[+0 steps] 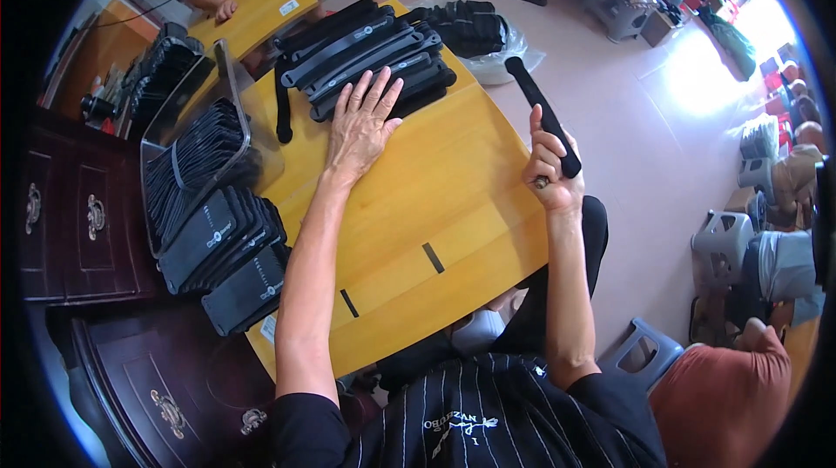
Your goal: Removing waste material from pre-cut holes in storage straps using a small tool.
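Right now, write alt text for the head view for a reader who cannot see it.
Seen from above, a person's left hand lies flat on a stack of long black straps on a yellow wooden table, while the right hand holds another black strap raised over the table's right edge. More black pieces fill a clear bin at left.

Left hand (361,124) lies flat against the stack of black strips (366,54) on the yellow table (453,207). Right hand (550,174) grips one black strip (542,113) upright.
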The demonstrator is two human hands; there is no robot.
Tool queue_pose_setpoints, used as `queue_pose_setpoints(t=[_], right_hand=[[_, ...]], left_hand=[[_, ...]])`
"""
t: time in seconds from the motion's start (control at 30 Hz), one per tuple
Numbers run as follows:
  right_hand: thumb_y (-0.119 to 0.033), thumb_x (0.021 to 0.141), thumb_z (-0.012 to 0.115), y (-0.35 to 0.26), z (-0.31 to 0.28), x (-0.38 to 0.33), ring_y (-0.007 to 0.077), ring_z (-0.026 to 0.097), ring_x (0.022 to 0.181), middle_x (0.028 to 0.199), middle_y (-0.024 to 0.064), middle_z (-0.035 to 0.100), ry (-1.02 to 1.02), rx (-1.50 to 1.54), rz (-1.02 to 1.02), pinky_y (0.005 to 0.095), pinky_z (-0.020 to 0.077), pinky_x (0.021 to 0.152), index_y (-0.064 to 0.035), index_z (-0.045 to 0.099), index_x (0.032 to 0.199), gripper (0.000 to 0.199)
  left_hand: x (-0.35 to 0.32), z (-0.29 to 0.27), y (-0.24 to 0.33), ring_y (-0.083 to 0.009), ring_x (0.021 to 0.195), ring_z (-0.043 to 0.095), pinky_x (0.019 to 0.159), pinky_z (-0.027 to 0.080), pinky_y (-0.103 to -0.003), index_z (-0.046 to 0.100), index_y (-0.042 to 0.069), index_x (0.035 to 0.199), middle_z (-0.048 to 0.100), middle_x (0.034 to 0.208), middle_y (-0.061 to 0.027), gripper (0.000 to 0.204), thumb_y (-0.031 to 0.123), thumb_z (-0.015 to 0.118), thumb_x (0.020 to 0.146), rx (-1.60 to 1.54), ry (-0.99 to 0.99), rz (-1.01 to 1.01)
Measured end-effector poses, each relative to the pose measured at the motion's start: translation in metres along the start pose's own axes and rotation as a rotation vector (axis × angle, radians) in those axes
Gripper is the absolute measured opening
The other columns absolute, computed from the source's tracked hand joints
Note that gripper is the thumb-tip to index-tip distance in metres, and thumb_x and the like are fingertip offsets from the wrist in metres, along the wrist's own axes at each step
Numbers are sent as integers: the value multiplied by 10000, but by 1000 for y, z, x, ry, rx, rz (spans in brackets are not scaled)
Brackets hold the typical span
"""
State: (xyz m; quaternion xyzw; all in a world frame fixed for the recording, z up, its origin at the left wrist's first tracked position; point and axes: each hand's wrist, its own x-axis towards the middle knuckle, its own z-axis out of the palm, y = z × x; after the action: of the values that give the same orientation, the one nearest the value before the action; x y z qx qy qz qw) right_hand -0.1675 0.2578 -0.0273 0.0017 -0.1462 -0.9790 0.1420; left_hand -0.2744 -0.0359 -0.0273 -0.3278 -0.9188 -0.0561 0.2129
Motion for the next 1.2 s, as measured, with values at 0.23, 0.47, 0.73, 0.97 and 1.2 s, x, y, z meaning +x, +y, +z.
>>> queue_pose_setpoints(t=[0.23, 0.47, 0.73, 0.97, 1.2], right_hand=[[-328, 938, 411, 33, 19, -40, 49, 281, 445, 605, -35, 363, 170, -611, -48, 184, 240, 385, 20, 467, 1301, 505], [-218, 873, 557, 63, 49, -109, 32, 448, 671, 712, -36, 508, 423, -1499, -185, 198, 368, 602, -10, 582, 1182, 373], [-163, 773, 656, 38, 60, -143, 187, 623, 570, 666, 102, 589, 244, -2170, -380, 292, 485, 574, -14, 593, 1116, 379], [-193, 790, 670, 16, 52, -174, 122, 553, 557, 639, 73, 549, 329, -1615, -75, 261, 439, 549, -7, 599, 1125, 389], [-154, 747, 724, 31, 44, -177, 238, 605, 625, 752, 101, 602, 291, -2677, -524, 320, 489, 591, -83, 541, 1283, 571]], left_hand=[[4, 2, 9, -262, 1382, 288, 1120, 232, -458, 350, 198, 1440, 285, 1520, -45, 661, 292, 628, 848, 7, 35, 56], [10, -45, 46, -287, 1409, 218, 1138, 159, -486, 468, 140, 1362, 300, 1507, -66, 563, 280, 654, 850, 175, 34, -33], [3, -79, 205, -214, 1176, 531, 1029, 382, -345, 449, 2, 1336, 563, 1255, -183, 612, 459, 525, 937, -2011, -207, -492], [15, -74, 246, -218, 931, 662, 893, 498, -318, 508, 18, 1226, 661, 1031, -160, 468, 401, 515, 957, -2043, -274, -617], [7, -77, 271, -205, 908, 656, 875, 505, -329, 510, 36, 1102, 653, 952, -123, 284, 297, 479, 994, -1873, -65, -686]])
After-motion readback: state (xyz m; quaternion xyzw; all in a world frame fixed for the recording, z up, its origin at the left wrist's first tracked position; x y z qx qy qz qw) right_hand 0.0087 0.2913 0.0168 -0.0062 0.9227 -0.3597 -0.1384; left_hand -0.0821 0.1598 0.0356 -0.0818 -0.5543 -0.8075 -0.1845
